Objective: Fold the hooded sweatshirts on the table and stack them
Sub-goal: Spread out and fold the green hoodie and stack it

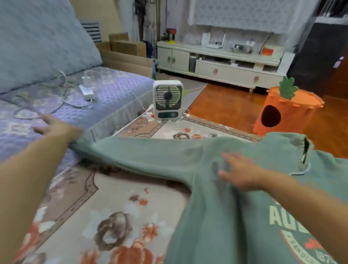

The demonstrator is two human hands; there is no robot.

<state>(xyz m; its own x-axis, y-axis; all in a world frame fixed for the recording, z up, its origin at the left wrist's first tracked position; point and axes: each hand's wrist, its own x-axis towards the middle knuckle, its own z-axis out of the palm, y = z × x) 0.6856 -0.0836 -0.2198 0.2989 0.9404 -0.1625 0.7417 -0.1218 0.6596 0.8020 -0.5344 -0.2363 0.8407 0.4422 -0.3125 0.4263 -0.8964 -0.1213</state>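
The left forearm fills the lower left corner, bare and reaching away from the camera across the flowered table cover (107,206), cream with orange and brown blooms and a brown border. At its end the left hand (58,129) sits at the cuff of the sweatshirt's sleeve, over the edge of the purple quilted sofa (101,89); fingers stretch forward, and whether the thumb pinches the cuff underneath I cannot tell.

The hooded sweatshirt (223,231) is sage green, thick and soft, lying front-up on the table on the right side of the view. Its sleeve runs straight out to the left, pulled flat to the table's edge. The hood (290,142) lies at the far end, with a pale drawstring (301,171) looping below the neck opening. A cream and red round emblem with block letters and the digits 187 shows on the chest; the right forearm crosses over it.

The right hand (241,172) lies flat on the shoulder area near the sleeve seam, fingers spread and straight, pressing the cloth and gripping nothing.

Beyond the table's far edge stands a small white fan (167,99). An orange carrot-shaped felt house (286,112) sits on the wooden floor, and a white charger (87,92) with cables rests on the sofa.
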